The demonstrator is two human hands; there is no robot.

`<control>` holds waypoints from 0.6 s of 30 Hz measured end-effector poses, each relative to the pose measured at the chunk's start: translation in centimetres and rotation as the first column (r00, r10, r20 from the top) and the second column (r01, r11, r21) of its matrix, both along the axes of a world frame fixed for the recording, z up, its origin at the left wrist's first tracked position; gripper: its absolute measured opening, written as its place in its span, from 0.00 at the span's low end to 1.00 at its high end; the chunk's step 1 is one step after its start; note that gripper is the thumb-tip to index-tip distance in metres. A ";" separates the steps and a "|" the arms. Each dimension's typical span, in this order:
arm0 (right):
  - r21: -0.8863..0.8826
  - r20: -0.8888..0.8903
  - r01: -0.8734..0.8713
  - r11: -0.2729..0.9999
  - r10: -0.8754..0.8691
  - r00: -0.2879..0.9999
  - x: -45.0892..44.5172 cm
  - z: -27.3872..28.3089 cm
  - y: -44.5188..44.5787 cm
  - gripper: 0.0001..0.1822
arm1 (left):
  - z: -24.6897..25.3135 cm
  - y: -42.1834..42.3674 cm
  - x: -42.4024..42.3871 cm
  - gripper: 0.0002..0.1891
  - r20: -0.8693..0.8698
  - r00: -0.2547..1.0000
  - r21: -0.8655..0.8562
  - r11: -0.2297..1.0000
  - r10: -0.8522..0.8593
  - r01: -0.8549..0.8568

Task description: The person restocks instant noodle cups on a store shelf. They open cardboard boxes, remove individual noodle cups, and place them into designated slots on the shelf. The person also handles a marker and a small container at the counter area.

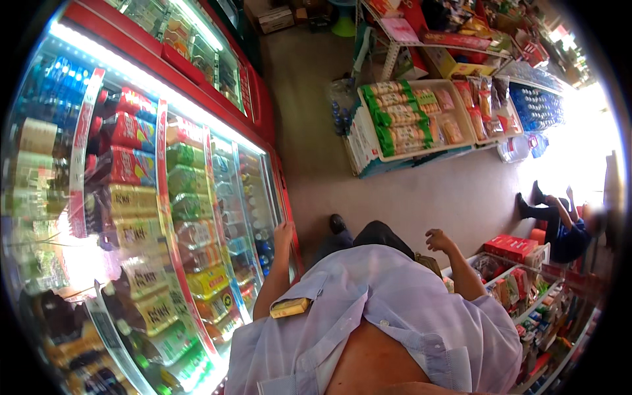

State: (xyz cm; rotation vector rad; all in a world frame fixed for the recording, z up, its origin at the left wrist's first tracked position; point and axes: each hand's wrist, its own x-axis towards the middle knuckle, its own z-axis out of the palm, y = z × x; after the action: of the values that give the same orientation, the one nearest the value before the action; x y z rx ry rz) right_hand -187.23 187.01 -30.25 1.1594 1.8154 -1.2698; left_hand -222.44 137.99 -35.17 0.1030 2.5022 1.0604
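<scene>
My left hand (283,234) is at the red edge (290,217) of a lit glass-door drinks refrigerator (163,197); whether its fingers grip the edge is unclear. Behind the glass stand rows of bottled drinks, among them dark bottles with red labels (132,165) and bottles with cream labels (136,236). On the other side of my body, my right hand (439,241) hangs in the air with loosely bent fingers and nothing in it. Below it is a shelf unit of small packaged goods (535,311). A small yellow pack (290,308) sticks out of my shirt pocket.
A second red refrigerator (256,98) adjoins the first. Ahead on the right, shallow trays (447,145) hold packaged snacks beside a loaded metal rack (390,61). Wrapped blue bottles (538,108) stand beyond. A person (568,232) sits at the far right, near the bright opening.
</scene>
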 end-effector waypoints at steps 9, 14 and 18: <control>0.262 -0.497 -0.354 0.898 0.440 0.747 -32.3 0.4 2.4 0.18 | 2.5 8.6 -19.0 0.15 0.094 0.996 0.183 0.983 -0.010 -0.007; 0.078 -0.328 -0.416 0.906 0.417 0.848 -49.9 8.2 3.1 0.20 | -4.0 1.1 -21.7 0.18 0.288 0.957 0.008 1.000 0.017 -0.020; 0.393 -0.436 -0.546 0.740 0.672 0.598 -59.5 5.8 6.6 0.21 | 3.1 3.0 -25.3 0.13 0.180 0.915 -0.176 0.903 -0.362 0.392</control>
State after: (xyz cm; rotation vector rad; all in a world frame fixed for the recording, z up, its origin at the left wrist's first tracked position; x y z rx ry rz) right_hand -246.69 193.59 -24.44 0.1380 2.5359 -1.0373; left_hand -247.74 141.03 -32.08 0.4177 2.3172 0.6202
